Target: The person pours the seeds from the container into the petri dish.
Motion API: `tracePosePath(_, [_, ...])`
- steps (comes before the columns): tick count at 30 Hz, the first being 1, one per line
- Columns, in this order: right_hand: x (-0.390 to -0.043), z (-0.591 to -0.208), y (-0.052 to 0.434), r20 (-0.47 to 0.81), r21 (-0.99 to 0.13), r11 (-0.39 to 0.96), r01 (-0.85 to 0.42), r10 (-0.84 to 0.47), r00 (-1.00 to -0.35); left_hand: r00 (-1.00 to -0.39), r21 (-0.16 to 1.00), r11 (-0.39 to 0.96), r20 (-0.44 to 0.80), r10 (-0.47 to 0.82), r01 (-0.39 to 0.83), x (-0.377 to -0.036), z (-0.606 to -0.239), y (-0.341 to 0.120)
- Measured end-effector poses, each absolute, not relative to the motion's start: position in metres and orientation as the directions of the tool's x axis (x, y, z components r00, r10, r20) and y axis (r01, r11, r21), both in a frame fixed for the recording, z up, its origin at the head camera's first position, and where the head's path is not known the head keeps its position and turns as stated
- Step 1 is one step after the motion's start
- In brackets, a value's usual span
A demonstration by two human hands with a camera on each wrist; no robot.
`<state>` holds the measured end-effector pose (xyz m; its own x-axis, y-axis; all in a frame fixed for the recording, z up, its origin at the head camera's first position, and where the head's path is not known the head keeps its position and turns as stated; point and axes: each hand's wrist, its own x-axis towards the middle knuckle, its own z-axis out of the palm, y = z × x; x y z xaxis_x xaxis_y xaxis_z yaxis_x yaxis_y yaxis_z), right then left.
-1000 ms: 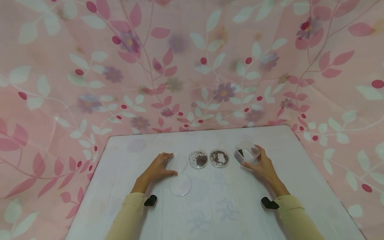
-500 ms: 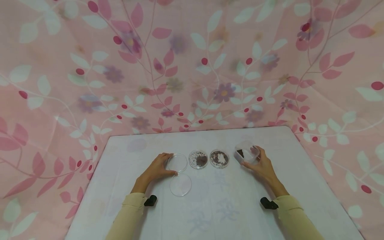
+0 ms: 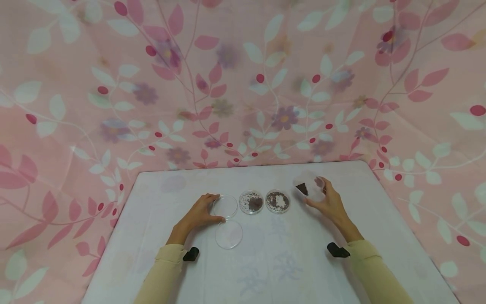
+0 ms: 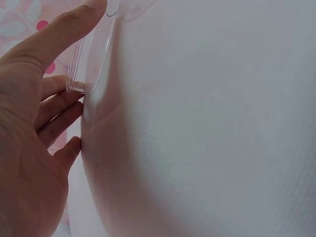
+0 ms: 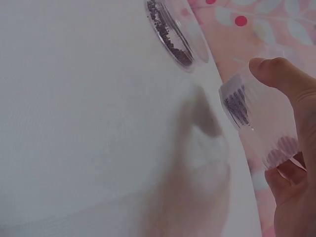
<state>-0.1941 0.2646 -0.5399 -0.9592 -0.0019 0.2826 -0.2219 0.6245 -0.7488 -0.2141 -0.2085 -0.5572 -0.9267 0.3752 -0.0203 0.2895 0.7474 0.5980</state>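
A clear cup (image 3: 309,187) holding dark grains was gripped by the curled right hand (image 3: 329,203), right of the filled dishes (image 3: 277,201); an empty dish (image 3: 225,206) was pinched by the left hand (image 3: 197,215).

A clear cup (image 3: 309,187) with dark grains in it is tilted and lifted off the table (image 3: 281,261), right of two filled dishes (image 3: 277,201). An empty clear dish (image 3: 225,206) sits flat left of them, its lid (image 3: 228,234) lying just in front.
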Motion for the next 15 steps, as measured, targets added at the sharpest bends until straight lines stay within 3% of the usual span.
tracePosePath(15, [-0.216,-0.519,0.226,0.303,-0.674,0.681,-0.288,-0.102,-0.948,-0.924,0.593,0.749,-0.021,0.381,0.295,-0.213,-0.554,-0.208])
